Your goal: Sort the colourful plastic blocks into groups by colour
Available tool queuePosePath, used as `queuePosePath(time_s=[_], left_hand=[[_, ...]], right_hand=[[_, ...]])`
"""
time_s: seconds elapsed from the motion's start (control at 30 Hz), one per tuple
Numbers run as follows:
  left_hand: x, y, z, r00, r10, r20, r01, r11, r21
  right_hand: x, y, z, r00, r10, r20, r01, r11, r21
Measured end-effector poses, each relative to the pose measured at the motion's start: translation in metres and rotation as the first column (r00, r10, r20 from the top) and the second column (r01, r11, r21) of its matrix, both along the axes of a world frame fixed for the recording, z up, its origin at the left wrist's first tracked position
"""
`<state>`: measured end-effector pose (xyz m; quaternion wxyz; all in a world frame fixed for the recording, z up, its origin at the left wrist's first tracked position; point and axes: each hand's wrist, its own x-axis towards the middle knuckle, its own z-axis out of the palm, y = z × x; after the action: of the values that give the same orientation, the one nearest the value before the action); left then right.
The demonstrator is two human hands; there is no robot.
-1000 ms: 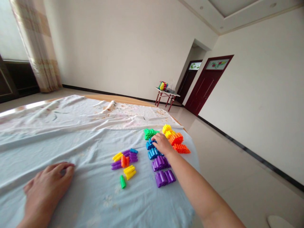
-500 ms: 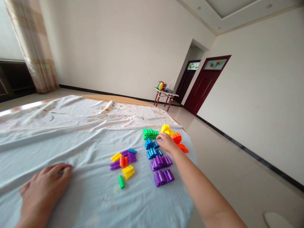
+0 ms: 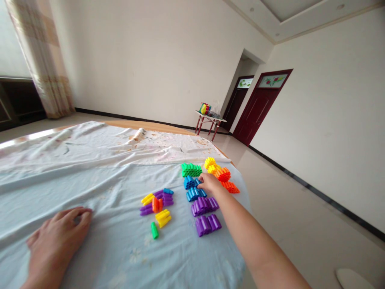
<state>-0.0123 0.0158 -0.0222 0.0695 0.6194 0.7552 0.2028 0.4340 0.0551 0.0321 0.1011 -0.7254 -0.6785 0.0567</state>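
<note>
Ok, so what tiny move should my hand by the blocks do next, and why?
Probably lift your right hand straight up a little first. Its fingertips are right at the blue plastic blocks, and the orange plastic blocks sit close on its other side, so sliding sideways across the pale blue cloth might knock a pile.

Left hand (image 3: 57, 243) curled, right hand (image 3: 209, 184) outstretched

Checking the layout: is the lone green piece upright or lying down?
Lying down: the green piece rests lengthwise on the pale blue cloth.
</note>
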Motion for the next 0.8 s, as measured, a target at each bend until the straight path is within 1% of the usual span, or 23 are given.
queuePosePath(time_s=[0.1, 0.27, 0.33, 0.43, 0.53, 0.6, 0.67, 0.7, 0.73, 0.8], left_hand=[[0.004, -0.002, 0.005, 0.999, 0.023, -0.024, -0.023, 1.000, -0.021], [0.006, -0.004, 0.007, 0.999, 0.009, -0.035, -0.010, 1.000, -0.011], [0.007, -0.004, 0.007, 0.999, 0.009, -0.038, -0.010, 1.000, -0.016], [0.006, -0.004, 0.008, 0.999, 0.027, -0.047, -0.027, 1.000, -0.011], [0.006, -0.004, 0.008, 0.998, 0.034, -0.054, -0.035, 0.999, -0.012], [0.006, -0.003, 0.008, 0.998, 0.031, -0.052, -0.032, 0.999, -0.016], [0.007, -0.004, 0.008, 0.999, 0.030, -0.044, -0.031, 0.999, -0.017], [0.007, -0.004, 0.008, 0.999, 0.031, -0.039, -0.031, 0.999, -0.015], [0.008, -0.004, 0.009, 0.999, 0.031, -0.034, -0.031, 0.999, -0.011], [0.009, -0.005, 0.009, 0.999, 0.031, -0.027, -0.031, 0.999, -0.007]], right_hand=[[-0.002, 0.001, 0.000, 1.000, -0.008, 0.006, 0.008, 1.000, -0.007], [-0.003, -0.004, 0.002, 1.000, -0.014, 0.008, 0.014, 1.000, -0.006], [-0.005, -0.007, 0.006, 1.000, -0.011, 0.010, 0.011, 1.000, 0.005], [-0.013, -0.014, 0.019, 1.000, 0.015, 0.014, -0.016, 0.998, 0.060], [-0.036, -0.022, 0.033, 0.996, 0.084, 0.007, -0.084, 0.988, 0.132], [-0.059, -0.026, 0.037, 0.984, 0.175, 0.007, -0.174, 0.973, 0.154], [-0.084, -0.028, 0.035, 0.961, 0.276, 0.025, -0.277, 0.951, 0.137], [-0.096, -0.029, 0.032, 0.951, 0.307, 0.044, -0.310, 0.944, 0.113], [-0.106, -0.029, 0.028, 0.945, 0.319, 0.066, -0.324, 0.942, 0.082], [-0.121, -0.027, 0.020, 0.946, 0.307, 0.104, -0.311, 0.950, 0.030]])
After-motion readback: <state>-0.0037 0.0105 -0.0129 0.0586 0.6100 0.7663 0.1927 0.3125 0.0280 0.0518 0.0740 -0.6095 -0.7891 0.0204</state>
